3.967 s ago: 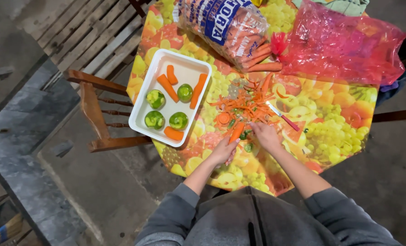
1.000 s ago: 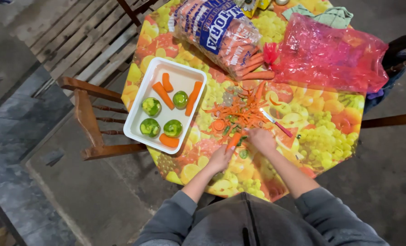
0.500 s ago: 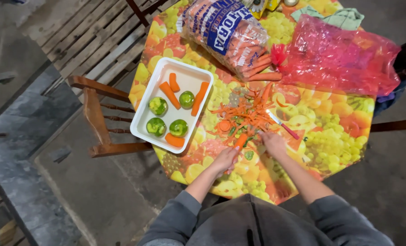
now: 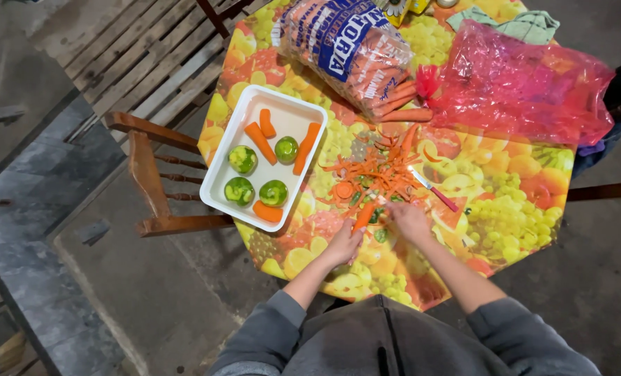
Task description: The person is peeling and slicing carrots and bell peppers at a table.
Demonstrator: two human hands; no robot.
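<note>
A carrot [image 4: 363,216] is held by the left hand [image 4: 343,244] over the peelings [image 4: 374,175]; the right hand [image 4: 409,221] is closed beside it, contents unclear; tray [image 4: 221,182] nearby.

A single camera, worn on the person's head, looks almost straight down from well above the table [image 4: 533,188]. The person's grey top fills the 6 o'clock edge, so the view faces away from the body toward 12 o'clock. The table sits slightly right of centre, its far rim cut off at 12 o'clock. A wooden chair [image 4: 147,174] lies at 9 o'clock, slatted boards [image 4: 136,49] at 11 o'clock, bare floor at 7 o'clock. There is no second view to overlap with.
</note>
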